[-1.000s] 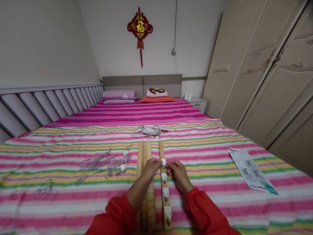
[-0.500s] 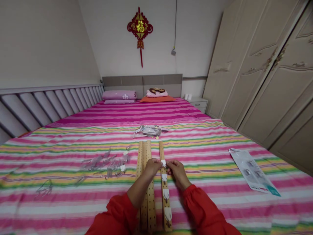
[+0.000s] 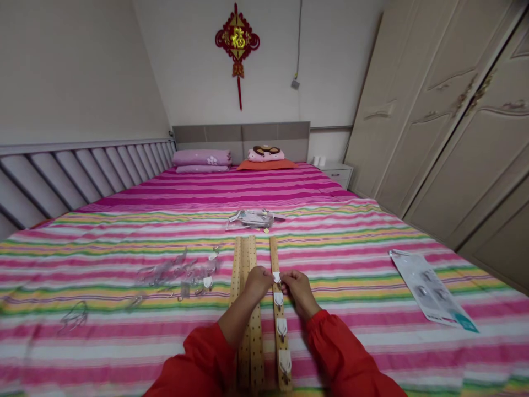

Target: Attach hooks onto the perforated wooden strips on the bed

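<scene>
A narrow wooden strip with holes point(image 3: 273, 253) lies lengthwise on the bed, with several white hooks in a row along it. At the farthest of them, a white hook point(image 3: 276, 277), both my hands meet. My left hand point(image 3: 258, 282) is closed, its fingertips pinching the left edge of that hook. From the other side, my right hand point(image 3: 298, 289) pinches its right edge, near the small metal part. Nearer to me on the strip sit a second hook point(image 3: 278, 300), a third hook point(image 3: 281, 327) and the closest hook point(image 3: 285, 361).
Left of the strip lie more perforated wooden strips point(image 3: 245, 259), partly under my left forearm. Loose hooks in clear wrappers point(image 3: 182, 270) are scattered farther left, near a thin wire tangle point(image 3: 74, 317). A plastic bag point(image 3: 254, 219) lies ahead; a blister pack point(image 3: 432, 292) is at right.
The view has shifted slightly. Both hands stay at the same hook, with only a small change in the fingers' position.
</scene>
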Demonstrator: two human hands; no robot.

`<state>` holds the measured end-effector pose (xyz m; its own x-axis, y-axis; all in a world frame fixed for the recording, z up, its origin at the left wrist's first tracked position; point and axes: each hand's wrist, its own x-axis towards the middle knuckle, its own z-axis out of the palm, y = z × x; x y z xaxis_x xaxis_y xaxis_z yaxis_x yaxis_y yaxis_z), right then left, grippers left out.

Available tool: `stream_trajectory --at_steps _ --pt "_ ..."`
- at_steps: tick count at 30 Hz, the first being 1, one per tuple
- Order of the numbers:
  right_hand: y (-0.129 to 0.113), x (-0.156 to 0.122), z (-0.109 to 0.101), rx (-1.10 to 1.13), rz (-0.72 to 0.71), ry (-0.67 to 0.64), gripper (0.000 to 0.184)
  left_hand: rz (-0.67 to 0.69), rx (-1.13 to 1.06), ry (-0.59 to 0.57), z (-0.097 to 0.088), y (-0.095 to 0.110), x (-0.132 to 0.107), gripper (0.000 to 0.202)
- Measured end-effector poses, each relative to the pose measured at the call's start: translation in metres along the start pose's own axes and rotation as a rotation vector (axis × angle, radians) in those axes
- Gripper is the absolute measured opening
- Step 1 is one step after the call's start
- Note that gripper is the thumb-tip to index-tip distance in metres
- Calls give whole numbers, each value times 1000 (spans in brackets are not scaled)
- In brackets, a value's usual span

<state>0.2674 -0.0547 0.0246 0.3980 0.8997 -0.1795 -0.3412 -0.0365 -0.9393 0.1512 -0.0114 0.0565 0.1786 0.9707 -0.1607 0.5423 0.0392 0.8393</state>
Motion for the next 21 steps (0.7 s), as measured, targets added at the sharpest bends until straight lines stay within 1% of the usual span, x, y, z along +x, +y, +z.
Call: stream_trajectory --at_steps 5,13,21 --pt "5 2 -1 -6 5 8 22 -9 89 6 2 -1 3 13" --pt "10 6 -2 -25 9 7 20 -14 179 6 3 -3 5 4" --pt "11 5 -2 -32 4 17 20 -29 267 7 1 2 2 10"
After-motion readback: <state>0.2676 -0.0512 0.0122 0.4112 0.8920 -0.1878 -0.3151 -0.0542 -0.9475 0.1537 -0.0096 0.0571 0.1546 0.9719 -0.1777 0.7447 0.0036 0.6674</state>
